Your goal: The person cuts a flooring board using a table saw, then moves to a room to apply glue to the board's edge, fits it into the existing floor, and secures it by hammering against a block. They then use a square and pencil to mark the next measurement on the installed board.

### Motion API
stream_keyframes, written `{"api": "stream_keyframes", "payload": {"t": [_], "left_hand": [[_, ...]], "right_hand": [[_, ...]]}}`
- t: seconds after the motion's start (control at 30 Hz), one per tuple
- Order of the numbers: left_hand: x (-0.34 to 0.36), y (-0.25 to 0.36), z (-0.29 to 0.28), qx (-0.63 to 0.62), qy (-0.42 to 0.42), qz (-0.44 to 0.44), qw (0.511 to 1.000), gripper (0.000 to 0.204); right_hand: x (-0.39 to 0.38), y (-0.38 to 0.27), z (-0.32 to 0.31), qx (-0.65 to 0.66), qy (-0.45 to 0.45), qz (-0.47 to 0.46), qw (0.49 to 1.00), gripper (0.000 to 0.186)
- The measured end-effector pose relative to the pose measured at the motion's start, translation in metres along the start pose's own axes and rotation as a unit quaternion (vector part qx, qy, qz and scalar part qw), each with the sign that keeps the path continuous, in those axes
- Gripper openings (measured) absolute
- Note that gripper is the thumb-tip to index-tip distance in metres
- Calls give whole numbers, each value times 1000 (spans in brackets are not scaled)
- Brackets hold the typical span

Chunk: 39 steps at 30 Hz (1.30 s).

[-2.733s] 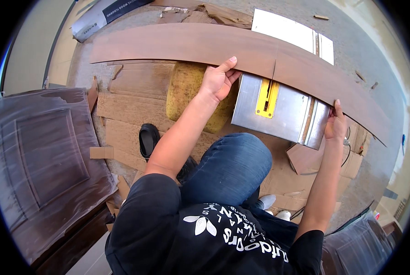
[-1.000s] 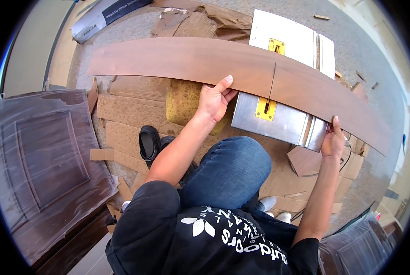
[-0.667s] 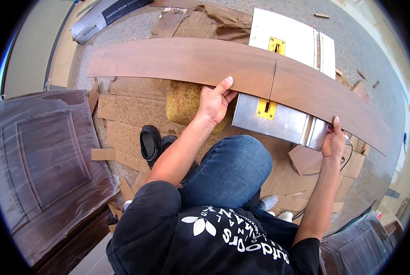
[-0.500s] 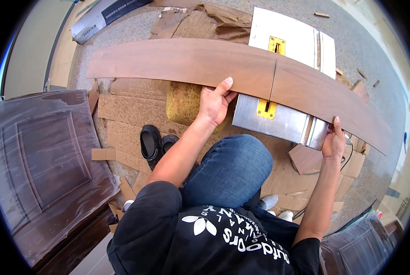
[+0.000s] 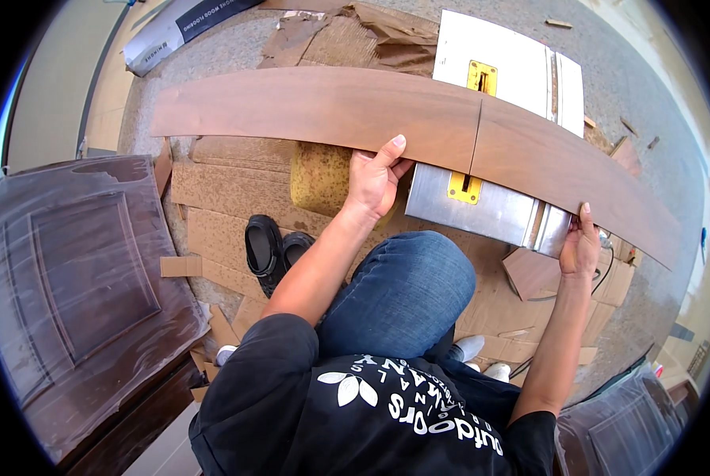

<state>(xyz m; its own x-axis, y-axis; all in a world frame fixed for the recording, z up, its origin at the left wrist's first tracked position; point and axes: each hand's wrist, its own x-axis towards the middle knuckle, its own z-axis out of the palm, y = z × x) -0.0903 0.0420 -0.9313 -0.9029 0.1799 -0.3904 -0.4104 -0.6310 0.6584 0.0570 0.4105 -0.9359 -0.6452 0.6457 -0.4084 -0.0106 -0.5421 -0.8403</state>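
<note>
Left hand (image 5: 373, 182) and right hand (image 5: 579, 247) hold the long brown wooden plank (image 5: 315, 103), now drawn nearer across the silver metal table (image 5: 494, 218), baring its far yellow slotted insert (image 5: 490, 78); the dark crosswise cut (image 5: 475, 136) looks complete

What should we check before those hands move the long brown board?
1. Left hand gripping the brown board: ok, thumb on top.
2. Right hand gripping it: ok, at the near edge.
3. Hands off the yellow insert: ok, one on either side.
4. Dark line across the board near the insert's slot: ok, roughly.
5. Blade stopped: cannot tell, none shows clearly.
6. Floor tidy: not ok, cardboard and scraps lie around.
</note>
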Motion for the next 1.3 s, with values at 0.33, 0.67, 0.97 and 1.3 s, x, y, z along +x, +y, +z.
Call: {"api": "stream_keyframes", "payload": {"t": [0.33,0.67,0.97,1.3], "left_hand": [[-3,0,0,0,-3,3,1000,36],[-6,-1,0,5,3,10,1000,32],[-5,-3,-6,14,-4,0,1000,26],[-6,-3,-6,15,-6,3,1000,29]], "right_hand": [[3,4,-10,9,-8,-5,1000,24],[4,7,-17,6,-6,-5,1000,27],[-3,5,-6,-6,-3,-16,1000,33],[-4,5,-8,-2,-7,-12,1000,31]]}}
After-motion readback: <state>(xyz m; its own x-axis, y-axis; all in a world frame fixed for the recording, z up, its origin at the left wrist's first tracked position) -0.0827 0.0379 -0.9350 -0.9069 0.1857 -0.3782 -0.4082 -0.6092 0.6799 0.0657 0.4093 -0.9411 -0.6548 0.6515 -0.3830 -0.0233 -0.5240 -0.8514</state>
